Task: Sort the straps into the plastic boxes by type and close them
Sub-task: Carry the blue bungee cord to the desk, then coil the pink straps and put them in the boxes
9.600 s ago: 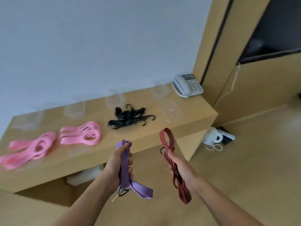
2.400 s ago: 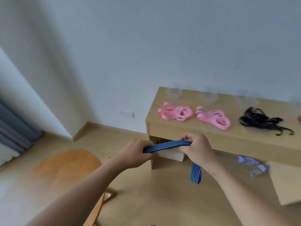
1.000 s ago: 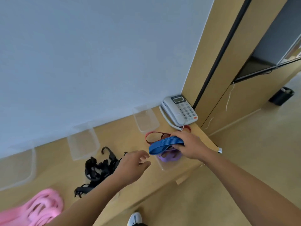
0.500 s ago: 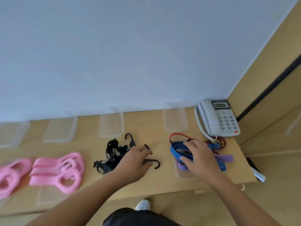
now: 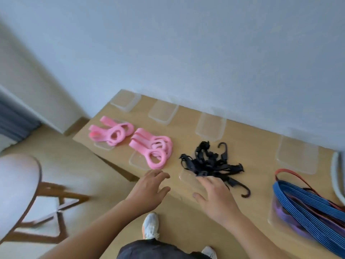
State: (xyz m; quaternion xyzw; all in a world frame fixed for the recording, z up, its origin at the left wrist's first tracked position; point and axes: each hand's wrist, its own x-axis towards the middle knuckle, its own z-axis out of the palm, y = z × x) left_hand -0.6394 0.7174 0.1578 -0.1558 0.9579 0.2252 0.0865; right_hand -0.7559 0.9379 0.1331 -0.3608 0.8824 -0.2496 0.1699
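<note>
Left grip [image 5: 149, 187] is wide open with the fingers spread and holds nothing; it hovers over the near edge of the surface [image 5: 246, 139]. Right grip [image 5: 216, 199], just beside it on the right, is also spread open and empty. Its fingertips reach the near side of the black hooked straps [image 5: 209, 163], but blur hides whether they touch.

That black tangle lies just far of the right grip, partly over a clear plastic box [image 5: 186, 179] whose near-left corner shows between the two grips. One black hook curls out on the surface right of the right grip.

Far and left of the left grip lie two piles of pink looped straps, a right pile [image 5: 153, 148] close by and a left pile [image 5: 112, 134] further off. Each rests over its own clear box, of which only an edge shows.

Well to the right of the right grip, blue striped straps [image 5: 302, 200], a purple strap [image 5: 287, 215] and a red strap [image 5: 298, 174] spill out of another clear box [image 5: 272, 212].

Along the far edge of the surface, by the wall, sit four clear plastic pieces in a row [image 5: 211, 126], either lids or boxes.

On the floor to the left stands a chair [image 5: 16, 184] with a pale seat, and a white shoe [image 5: 150, 225] shows below the grips.
</note>
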